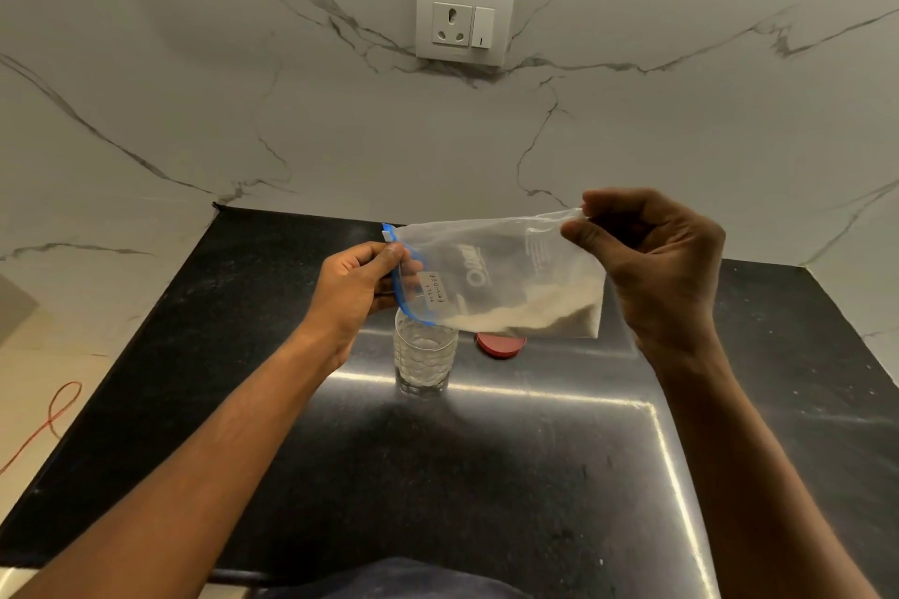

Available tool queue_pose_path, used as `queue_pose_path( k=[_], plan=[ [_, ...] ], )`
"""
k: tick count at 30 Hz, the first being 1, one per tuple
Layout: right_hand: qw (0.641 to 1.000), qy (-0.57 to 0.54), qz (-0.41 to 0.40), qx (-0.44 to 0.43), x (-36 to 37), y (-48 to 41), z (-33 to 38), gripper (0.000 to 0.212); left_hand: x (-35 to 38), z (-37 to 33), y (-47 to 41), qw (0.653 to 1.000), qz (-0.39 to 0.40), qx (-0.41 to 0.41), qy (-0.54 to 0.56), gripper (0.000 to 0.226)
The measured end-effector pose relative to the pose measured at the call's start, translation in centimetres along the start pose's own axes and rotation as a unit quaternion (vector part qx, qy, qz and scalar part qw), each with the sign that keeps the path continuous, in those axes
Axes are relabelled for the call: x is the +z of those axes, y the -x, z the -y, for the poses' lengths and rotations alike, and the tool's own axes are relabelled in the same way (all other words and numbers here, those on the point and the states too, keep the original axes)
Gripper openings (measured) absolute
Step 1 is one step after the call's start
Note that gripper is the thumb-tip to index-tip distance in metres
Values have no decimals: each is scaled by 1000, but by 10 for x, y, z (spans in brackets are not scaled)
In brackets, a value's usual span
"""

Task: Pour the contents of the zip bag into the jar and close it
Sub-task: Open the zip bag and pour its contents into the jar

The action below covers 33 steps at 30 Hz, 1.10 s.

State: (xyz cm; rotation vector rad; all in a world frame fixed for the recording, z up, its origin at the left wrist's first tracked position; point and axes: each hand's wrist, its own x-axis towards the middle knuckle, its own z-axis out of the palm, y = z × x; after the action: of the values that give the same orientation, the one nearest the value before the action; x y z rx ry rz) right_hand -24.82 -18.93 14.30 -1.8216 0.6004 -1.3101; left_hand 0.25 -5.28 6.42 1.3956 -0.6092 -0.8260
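Limp, light clear plastic zip bag (pixel 496 277) of pale powder, pinched by left hand (pixel 355 292) at blue zip and right hand (pixel 652 268) at bottom corner, above fragile open glass jar (pixel 425 355).

A white marble wall (pixel 194 88) with grey veins rises behind a glossy black speckled counter (pixel 486 477), which catches bright streaks of reflected light. A white plate (pixel 465 20) on the wall holds 1 socket and 1 switch. At the left, pale floor tiles (pixel 29 379) show, with an orange cable (pixel 53 413) looping across them.
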Motion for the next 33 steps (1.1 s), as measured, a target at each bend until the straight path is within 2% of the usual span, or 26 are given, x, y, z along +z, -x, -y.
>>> queue_pose_path(
  k=[7, 33],
  plan=[
    [1000, -8, -8, -7, 17, -2, 8, 25, -8, 0, -3, 1000, -10, -3, -15, 22],
    [994, 87, -3, -65, 26, -2, 29, 19, -4, -4, 3, 999, -21, -26, -20, 24]
  ],
)
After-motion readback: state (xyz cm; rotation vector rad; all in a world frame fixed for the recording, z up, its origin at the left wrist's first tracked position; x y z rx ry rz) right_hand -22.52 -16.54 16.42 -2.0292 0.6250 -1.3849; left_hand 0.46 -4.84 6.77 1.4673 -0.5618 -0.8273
